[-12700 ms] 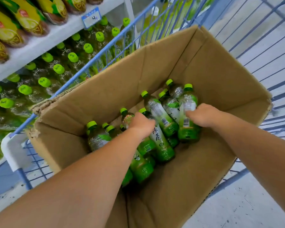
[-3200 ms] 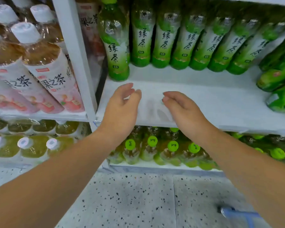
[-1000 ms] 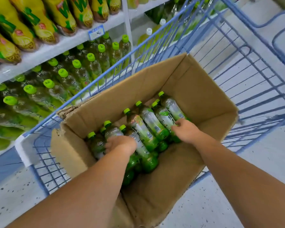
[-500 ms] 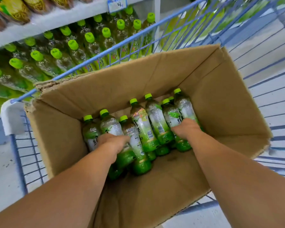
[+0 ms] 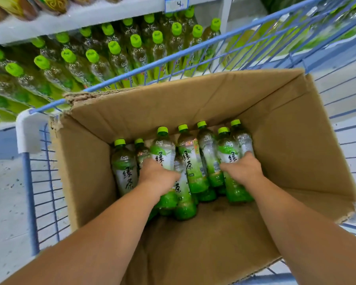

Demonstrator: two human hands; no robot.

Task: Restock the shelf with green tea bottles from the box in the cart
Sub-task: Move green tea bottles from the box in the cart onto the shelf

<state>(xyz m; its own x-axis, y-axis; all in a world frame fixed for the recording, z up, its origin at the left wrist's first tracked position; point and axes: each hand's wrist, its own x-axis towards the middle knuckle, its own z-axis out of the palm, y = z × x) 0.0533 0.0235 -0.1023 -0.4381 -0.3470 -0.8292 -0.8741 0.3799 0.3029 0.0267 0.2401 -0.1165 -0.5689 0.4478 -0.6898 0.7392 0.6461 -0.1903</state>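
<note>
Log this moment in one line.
phase: pick | left hand: grips left bottle | right hand: grips right bottle | both in box, in cart

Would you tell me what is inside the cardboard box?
Inside, green tea bottles lie heaped against its far wall; the left hand and right hand each hold one. Lower bottles are mostly covered.

Left hand point(image 5: 157, 175) gripping green tea bottle point(image 5: 163, 150), right hand point(image 5: 243, 170) gripping second bottle point(image 5: 228, 151), inside cardboard box point(image 5: 193, 108)
</note>
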